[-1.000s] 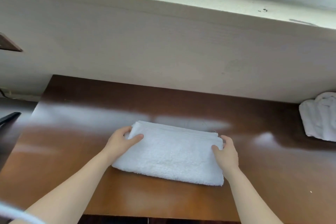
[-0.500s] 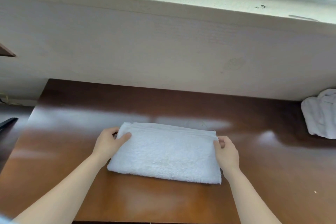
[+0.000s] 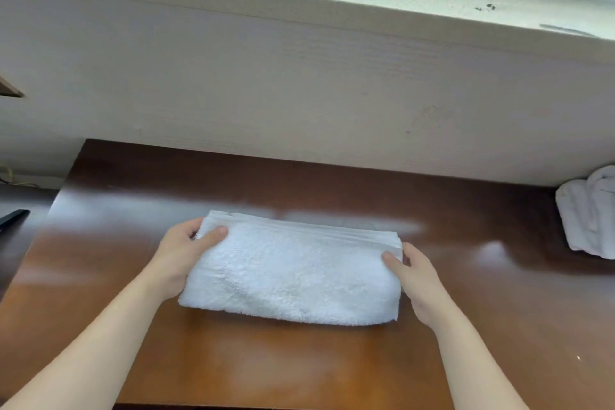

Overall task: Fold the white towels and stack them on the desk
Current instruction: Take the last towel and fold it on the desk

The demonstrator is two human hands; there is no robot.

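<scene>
- A glossy brown desk (image 3: 299, 363) ran along a pale wall, a crumpled white towel (image 3: 589, 213) lying at its far right.
- The folded white towel (image 3: 293, 273) lay mid-desk — left hand (image 3: 179, 260) and right hand (image 3: 416, 280) each pinched an end, thumbs on top.
- Likely being squared or placed; next, release it and fetch the crumpled one.

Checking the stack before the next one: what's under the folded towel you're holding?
The folded towel lies directly on the brown desk; left hand and right hand grip its ends. Nothing shows beneath its edges, but the covered area stays hidden.
</scene>
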